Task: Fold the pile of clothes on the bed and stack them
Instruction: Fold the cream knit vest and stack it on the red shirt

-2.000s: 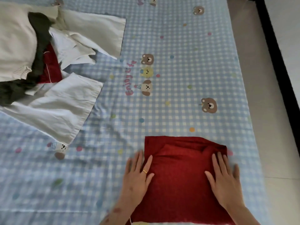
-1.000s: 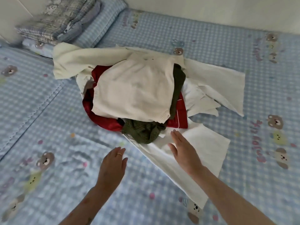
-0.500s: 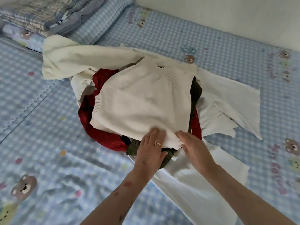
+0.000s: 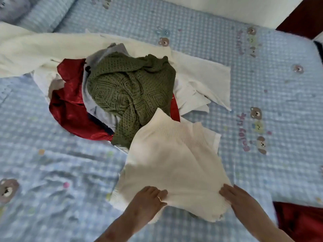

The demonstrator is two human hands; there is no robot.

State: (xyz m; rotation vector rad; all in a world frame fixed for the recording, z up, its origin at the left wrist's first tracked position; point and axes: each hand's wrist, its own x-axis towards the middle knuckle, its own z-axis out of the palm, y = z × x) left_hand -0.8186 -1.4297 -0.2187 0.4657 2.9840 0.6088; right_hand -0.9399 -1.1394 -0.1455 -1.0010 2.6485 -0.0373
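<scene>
Nearest the camera, the left hand (image 4: 148, 199) grips the lower hem of a cream knit sweater (image 4: 174, 159), fingers curled into the fabric and a ring on one finger. The right hand (image 4: 234, 196) pinches the same hem further right, its fingers tucked under the edge. The sweater is stretched between the two hands; its ribbed collar end points away and lies over the near edge of the pile of clothes (image 4: 111, 81). At the lower right corner lies a dark red cloth (image 4: 300, 222), probably a folded garment, though the edge of the view cuts it off and blurs it.

Beyond the sweater, a green openwork knit (image 4: 129, 88) sits on top of the pile. A shiny red garment (image 4: 70, 105) spreads to its left, with a pale blue-white piece between them. White garments (image 4: 201, 79) fan out on the right of the pile, and a long cream garment (image 4: 26, 49) runs off to the left behind it.

Everything lies on the bed (image 4: 262, 172), covered with a blue checked sheet printed with small bears and coloured dots. A pillow (image 4: 43, 16) in the same check sits at the far left, and a pale wall (image 4: 227, 7) rises past the far edge.
</scene>
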